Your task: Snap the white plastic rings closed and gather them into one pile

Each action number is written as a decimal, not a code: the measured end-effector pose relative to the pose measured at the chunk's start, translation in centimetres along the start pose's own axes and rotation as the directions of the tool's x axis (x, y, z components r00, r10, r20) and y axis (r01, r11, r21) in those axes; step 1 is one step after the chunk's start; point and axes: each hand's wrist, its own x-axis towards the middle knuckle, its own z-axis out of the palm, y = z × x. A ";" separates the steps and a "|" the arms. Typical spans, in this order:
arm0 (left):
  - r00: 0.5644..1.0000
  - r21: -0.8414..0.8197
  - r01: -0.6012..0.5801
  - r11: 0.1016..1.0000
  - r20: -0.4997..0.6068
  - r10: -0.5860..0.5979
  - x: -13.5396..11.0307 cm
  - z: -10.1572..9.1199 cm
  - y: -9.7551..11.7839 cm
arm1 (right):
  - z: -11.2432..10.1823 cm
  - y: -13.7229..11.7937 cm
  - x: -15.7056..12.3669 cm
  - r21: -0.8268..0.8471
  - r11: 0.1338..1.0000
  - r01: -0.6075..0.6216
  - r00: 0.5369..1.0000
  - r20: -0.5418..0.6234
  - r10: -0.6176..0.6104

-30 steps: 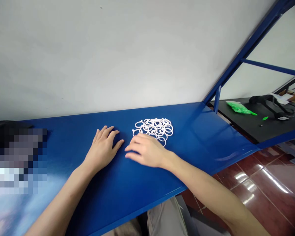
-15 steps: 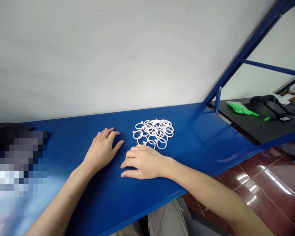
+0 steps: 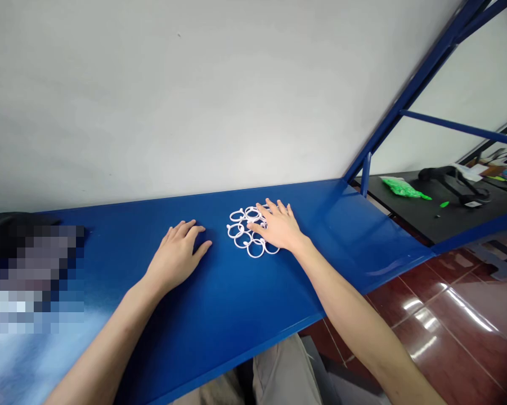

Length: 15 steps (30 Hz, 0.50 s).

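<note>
Several thin white rings (image 3: 255,257), each with a small knob, lie overlapping in a loose pile on the blue tabletop (image 3: 219,315). Over the right part of the pile my right hand (image 3: 278,225) is spread palm down, fingers stretched toward the wall, hiding some of the rings. Whether it presses on them I cannot tell. To the left of the pile my left hand (image 3: 179,253) rests flat on the blue surface, thumb and fingers apart, touching none of the rings.
A pale wall (image 3: 194,112) runs along the table's back edge. Blue metal bars (image 3: 382,138) rise at the right. Beyond them a black table (image 3: 413,211) bears a green bag (image 3: 405,187) and a black headband-like object (image 3: 460,185). Dark fabric (image 3: 21,219) lies far left.
My right hand has moved from in front of the rings up and to the right, onto the pile, with its fingers spread. My left hand has stayed in place. The view has shifted slightly.
</note>
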 end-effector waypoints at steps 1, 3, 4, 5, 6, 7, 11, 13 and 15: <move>1.000 -0.001 0.001 1.000 0.004 -0.001 0.0 0.0 0.0 | 0.0 -0.1 -0.1 -0.011 1.000 -0.009 1.000 0.011 0.010; 1.000 -0.003 0.002 1.000 0.009 -0.002 0.0 -0.1 0.1 | 0.1 -0.6 -0.3 -0.034 0.999 -0.009 1.000 0.022 0.010; 1.000 -0.004 0.001 1.000 0.010 -0.001 0.0 -0.1 0.2 | 0.1 -0.9 -0.5 -0.046 0.999 0.001 1.000 0.027 0.001; 1.000 -0.005 0.002 1.000 0.010 -0.002 0.0 -0.1 0.2 | 0.2 -1.1 -0.6 -0.057 0.998 0.018 0.999 0.032 -0.016; 1.000 -0.006 0.004 1.000 0.010 -0.004 0.0 -0.1 0.2 | 0.2 -1.4 -0.8 -0.066 0.997 0.040 0.999 0.035 -0.038; 1.000 -0.007 0.007 1.000 0.008 -0.007 0.0 -0.1 0.2 | 0.3 -1.7 -0.8 -0.073 0.995 0.064 0.997 0.038 -0.061; 1.000 -0.024 0.026 0.999 -0.004 -0.026 -0.1 0.0 0.4 | 0.6 -2.2 -0.6 -0.080 0.994 0.076 0.995 0.071 -0.070; 1.000 -0.049 0.023 0.999 0.001 -0.023 -0.4 -0.1 0.9 | 0.7 -2.1 -0.3 -0.084 0.996 0.038 0.996 0.078 -0.031; 0.999 -0.082 -0.034 0.996 0.021 0.036 -0.7 -0.2 1.8 | 0.8 -1.9 -0.1 -0.086 0.996 0.012 0.997 0.073 -0.006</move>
